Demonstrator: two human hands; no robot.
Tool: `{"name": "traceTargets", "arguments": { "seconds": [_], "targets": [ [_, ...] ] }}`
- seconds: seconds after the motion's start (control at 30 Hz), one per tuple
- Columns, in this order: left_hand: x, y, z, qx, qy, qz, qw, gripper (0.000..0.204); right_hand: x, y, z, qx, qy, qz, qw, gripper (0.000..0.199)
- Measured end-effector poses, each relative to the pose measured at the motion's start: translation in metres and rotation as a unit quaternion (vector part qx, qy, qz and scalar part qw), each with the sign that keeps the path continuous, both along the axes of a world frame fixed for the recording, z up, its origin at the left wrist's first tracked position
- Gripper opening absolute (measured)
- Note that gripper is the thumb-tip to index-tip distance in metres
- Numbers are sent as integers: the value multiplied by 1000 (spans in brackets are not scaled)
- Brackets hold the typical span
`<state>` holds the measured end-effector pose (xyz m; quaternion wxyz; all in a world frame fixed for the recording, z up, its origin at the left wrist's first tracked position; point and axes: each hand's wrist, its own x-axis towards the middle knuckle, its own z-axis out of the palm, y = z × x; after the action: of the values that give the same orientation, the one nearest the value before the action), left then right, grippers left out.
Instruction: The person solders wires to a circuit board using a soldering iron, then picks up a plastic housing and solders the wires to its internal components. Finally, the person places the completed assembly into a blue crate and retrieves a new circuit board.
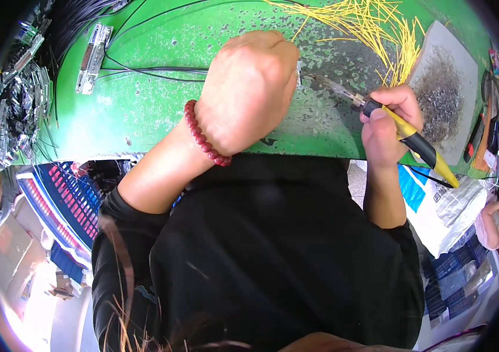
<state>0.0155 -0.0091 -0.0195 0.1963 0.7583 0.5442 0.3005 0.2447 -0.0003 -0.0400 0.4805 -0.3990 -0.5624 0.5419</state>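
Note:
My left hand [252, 94] is closed in a fist above the green work surface [161, 126], its back turned up and its fingers mostly hidden. A small silvery part [299, 74] peeks out past its far right side. Thin black cables [170, 71] run from the left into this hand. My right hand [390, 126] grips a yellow and black soldering iron [421, 145] like a pen. The iron's tip points left and lies close beside the silvery part; whether they touch I cannot tell.
Many yellow wire pieces [372, 29] lie loose at the back right. Beside them is a grey board [466, 76] with dark residue. A silvery connector housing [94, 58] lies at left, near a heap of metal parts [15, 105]. Pliers-like tools [477, 138] lie at the right edge.

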Motion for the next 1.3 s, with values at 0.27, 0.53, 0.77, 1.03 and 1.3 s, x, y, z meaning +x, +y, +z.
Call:
{"name": "traceTargets", "arguments": {
  "seconds": [0.27,0.53,0.77,1.03,1.3],
  "targets": [
    [0,4,10,-31,35,-15,999,8,-2,-1,1,16,-3,4,1000,17],
    [-1,6,8,-50,47,-18,998,8,-6,0,3,10,-24,9,1000,15],
    [-1,5,8,-52,49,-19,997,8,-7,-3,3,11,-38,10,999,15],
    [-1,8,7,-48,48,-25,997,8,-4,2,0,20,33,-28,999,18],
    [-1,8,9,-21,54,-16,998,8,-1,-5,-2,39,25,-63,997,19]
  ]
}}
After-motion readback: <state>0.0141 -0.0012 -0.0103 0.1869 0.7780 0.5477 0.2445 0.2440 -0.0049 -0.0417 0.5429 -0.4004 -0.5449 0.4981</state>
